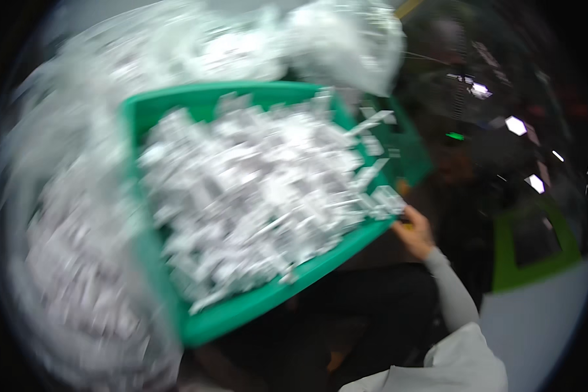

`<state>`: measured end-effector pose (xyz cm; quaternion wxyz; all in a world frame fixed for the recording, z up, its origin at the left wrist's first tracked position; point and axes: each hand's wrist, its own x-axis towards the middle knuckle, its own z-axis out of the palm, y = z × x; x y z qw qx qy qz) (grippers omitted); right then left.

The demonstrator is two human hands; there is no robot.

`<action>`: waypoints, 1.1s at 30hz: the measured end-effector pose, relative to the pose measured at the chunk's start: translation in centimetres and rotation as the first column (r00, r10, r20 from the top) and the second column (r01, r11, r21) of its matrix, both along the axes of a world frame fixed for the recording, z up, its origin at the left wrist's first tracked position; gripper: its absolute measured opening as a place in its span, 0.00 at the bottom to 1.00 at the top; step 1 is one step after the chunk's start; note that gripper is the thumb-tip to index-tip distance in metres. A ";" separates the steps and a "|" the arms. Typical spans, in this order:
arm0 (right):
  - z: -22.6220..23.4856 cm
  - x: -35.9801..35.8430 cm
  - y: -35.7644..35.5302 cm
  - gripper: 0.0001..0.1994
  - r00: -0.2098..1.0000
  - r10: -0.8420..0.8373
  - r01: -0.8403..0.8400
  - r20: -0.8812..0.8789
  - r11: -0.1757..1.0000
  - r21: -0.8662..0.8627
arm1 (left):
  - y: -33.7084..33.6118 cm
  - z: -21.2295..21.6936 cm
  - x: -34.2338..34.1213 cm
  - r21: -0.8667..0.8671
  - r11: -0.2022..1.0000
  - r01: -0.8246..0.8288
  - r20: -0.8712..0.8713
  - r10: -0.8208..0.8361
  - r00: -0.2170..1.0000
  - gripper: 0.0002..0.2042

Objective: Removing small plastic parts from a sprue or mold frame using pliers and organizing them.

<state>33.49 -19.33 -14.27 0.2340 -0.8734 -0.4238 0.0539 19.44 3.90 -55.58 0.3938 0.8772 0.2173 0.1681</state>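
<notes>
A green bin (238, 321) heaped with small white plastic pieces (255, 176) fills the middle of the view, smeared by motion. At its right corner my right hand (417, 234) has its fingers bent close together at a white plastic piece (387, 201) that juts over the rim. The hand appears closed on that piece; blur hides the exact grip. A small yellow spot shows between the fingers. A few more white pieces stick out along the bin's right side. My left hand is out of view.
Clear plastic bags (104, 255) full of white pieces crowd the bin's left and far sides. Another clear bag (349, 42) lies at the far right corner. A second green surface (408, 144) shows beyond the bin. To the right stands a lime-green frame (503, 258) by a pale panel (536, 326).
</notes>
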 end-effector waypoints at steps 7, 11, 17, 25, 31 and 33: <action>1.7 -1.0 0.5 0.07 0.872 0.162 -0.076 -0.462 0.977 0.199 | -2.4 -6.7 -33.6 0.115 0.844 -0.524 -0.342 0.529 0.777 0.15; 1.9 -4.2 4.4 0.08 0.768 0.353 -0.239 -0.535 0.932 0.271 | -2.8 -5.4 -43.1 0.328 0.558 -0.762 -0.063 0.818 0.572 0.12; 2.9 -2.7 -0.6 0.06 0.825 0.315 -0.227 -0.469 0.945 0.235 | -1.2 4.8 -36.5 0.055 0.351 -0.935 -0.271 0.906 0.325 0.11; -0.7 2.2 -3.1 0.06 0.887 0.175 -0.116 -0.427 0.980 0.160 | 3.9 -0.6 -35.7 0.177 0.434 -0.883 -0.245 0.889 0.388 0.13; -1.8 2.5 -2.0 0.07 0.889 0.008 -0.044 -0.457 0.997 -0.068 | 0.4 -3.7 -34.4 0.178 0.505 -0.844 -0.297 0.846 0.443 0.12; -2.2 3.8 -2.4 0.09 0.882 0.024 -0.081 -0.470 0.991 -0.102 | -0.7 -4.5 -33.6 0.134 0.514 -0.847 -0.321 0.832 0.454 0.12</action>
